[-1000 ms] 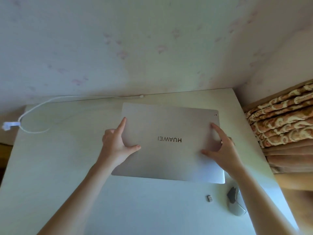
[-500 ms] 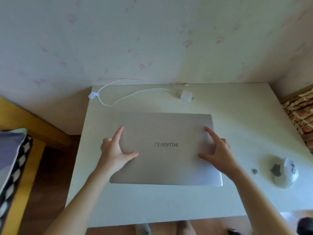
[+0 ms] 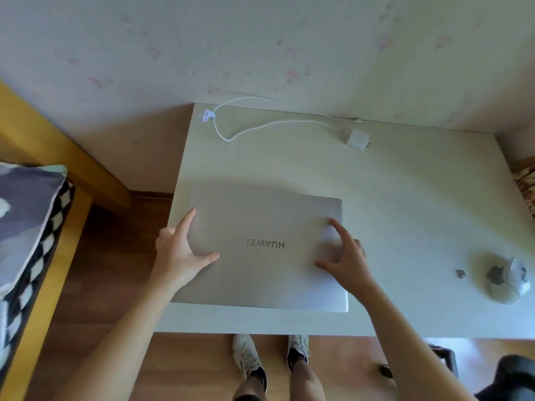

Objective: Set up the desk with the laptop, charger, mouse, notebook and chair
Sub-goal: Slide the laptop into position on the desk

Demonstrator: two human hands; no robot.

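Note:
A closed silver laptop (image 3: 260, 273) lies flat on the white desk (image 3: 405, 198), near its front left corner, logo upside down to me. My left hand (image 3: 179, 250) grips its left edge, thumb on the lid. My right hand (image 3: 344, 256) grips its right edge, fingers spread on the lid. A white charger (image 3: 358, 139) with its looped cable (image 3: 260, 125) lies at the back of the desk. A pale mouse (image 3: 509, 280) sits at the right, with a small USB dongle (image 3: 460, 274) beside it. A black chair (image 3: 512, 374) shows at the lower right. No notebook is in view.
The desk stands against a pale wall. A wooden bed frame (image 3: 58, 157) with a patterned pillow (image 3: 26, 215) is on the left. My feet in white shoes (image 3: 249, 357) stand on the wooden floor at the desk's front edge. Patterned fabric (image 3: 528, 183) is at the far right.
The view has shifted right and down, so the desk's left edge, floor and feet now show. Both hands keep the same hold on the laptop, which sits nearer the desk's left side.

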